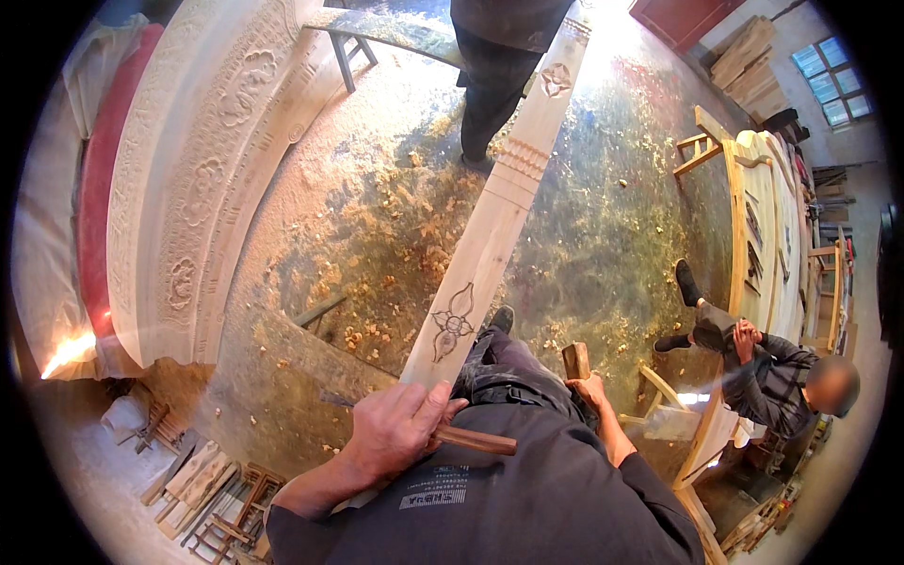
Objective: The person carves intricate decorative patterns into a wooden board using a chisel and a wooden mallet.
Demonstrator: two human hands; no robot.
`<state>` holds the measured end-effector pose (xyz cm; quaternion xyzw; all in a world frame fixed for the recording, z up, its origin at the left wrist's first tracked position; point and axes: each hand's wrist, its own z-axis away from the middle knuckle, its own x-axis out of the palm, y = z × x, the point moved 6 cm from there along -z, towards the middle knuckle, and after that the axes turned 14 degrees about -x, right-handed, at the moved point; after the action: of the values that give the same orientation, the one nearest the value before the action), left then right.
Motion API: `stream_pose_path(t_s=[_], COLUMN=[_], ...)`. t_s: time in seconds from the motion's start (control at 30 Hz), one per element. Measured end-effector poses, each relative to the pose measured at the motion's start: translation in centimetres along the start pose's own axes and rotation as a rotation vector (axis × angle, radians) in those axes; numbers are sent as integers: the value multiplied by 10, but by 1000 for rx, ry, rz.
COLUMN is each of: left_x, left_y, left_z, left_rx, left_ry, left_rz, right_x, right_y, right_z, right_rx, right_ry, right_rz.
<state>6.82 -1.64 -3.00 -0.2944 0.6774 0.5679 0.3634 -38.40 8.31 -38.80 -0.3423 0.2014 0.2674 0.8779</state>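
A long pale wooden beam [490,235] stretches away from me, carved with a dark-outlined flower motif near my end and bands of relief farther off. My left hand [400,424] is closed over the beam's near end, wrapped round a chisel. The chisel's brown wooden handle [477,440] sticks out to the right, and a dark, narrow metal part shows left of the hand. Down at my right side, my right hand [590,391] grips a brown wooden block [576,361], possibly a mallet; its lower part is hidden by the fingers.
A person in dark trousers [490,94] stands at the beam's far end. Another person [767,367] sits at right beside a workbench [749,226] with tools. Large carved panels [188,179] lean at left. Wood shavings [377,231] litter the floor; stacked planks [193,480] lie lower left.
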Motion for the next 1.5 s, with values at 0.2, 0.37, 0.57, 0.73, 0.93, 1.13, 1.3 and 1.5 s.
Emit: stream_pose_path(t_s=[0.2, 0.37, 0.57, 0.73, 0.93, 1.13, 1.3, 1.5], left_x=[0, 0, 2, 2, 3, 5, 2, 0], left_y=[-1, 1, 1, 4, 7, 9, 8, 7], left_z=[0, -2, -2, -3, -2, 0, -1, 2], left_rx=[3, 14, 9, 14, 12, -15, -1, 25], left_ry=[9, 6, 19, 2, -2, -5, 8, -10], left_rz=[18, 7, -22, -64, -93, -108, -114, -136], right_x=[0, 2, 5, 5, 5, 5, 13, 3], right_y=[-13, -1, 10, 0, 17, 30, 61, 44], right_z=[6, 1, -1, 4, 1, -2, -15, -6], right_rx=[51, 76, 78, 108, 110, 51, 14, 42], right_ry=[2, -11, 2, 28, 50, 54, 40, 47], right_rz=[-59, -41, -119, -151, -145, -135, -44, 13])
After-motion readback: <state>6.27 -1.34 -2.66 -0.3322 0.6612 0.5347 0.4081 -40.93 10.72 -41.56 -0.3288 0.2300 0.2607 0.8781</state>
